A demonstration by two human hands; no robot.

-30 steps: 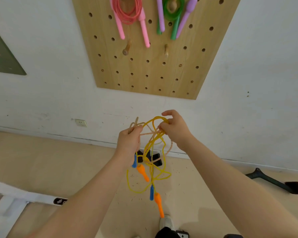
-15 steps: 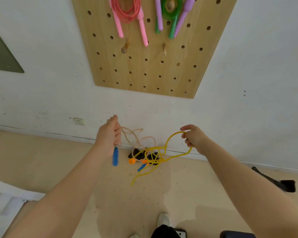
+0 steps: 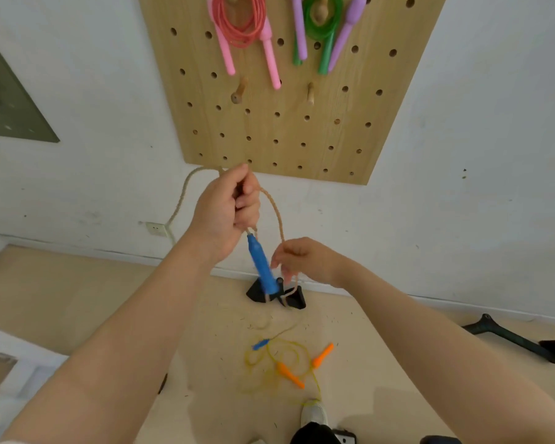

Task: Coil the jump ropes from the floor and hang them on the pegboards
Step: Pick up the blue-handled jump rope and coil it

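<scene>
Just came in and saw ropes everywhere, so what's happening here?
A person is coiling a tan jump rope. The left hand grips it above its blue handle; the right hand pinches the cord lower down. A yellow rope lies on the floor. Two ropes already hang on the pegboard.

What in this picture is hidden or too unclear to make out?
All in the head view:
- Pegboard: its top is cut off by the frame's upper edge, so the pegs holding the pink rope and green rope barely show.
- Tan rope: where it passes inside the left hand is hidden by the fingers.
- Yellow rope on the floor: blurred, its tangle unreadable.
</scene>
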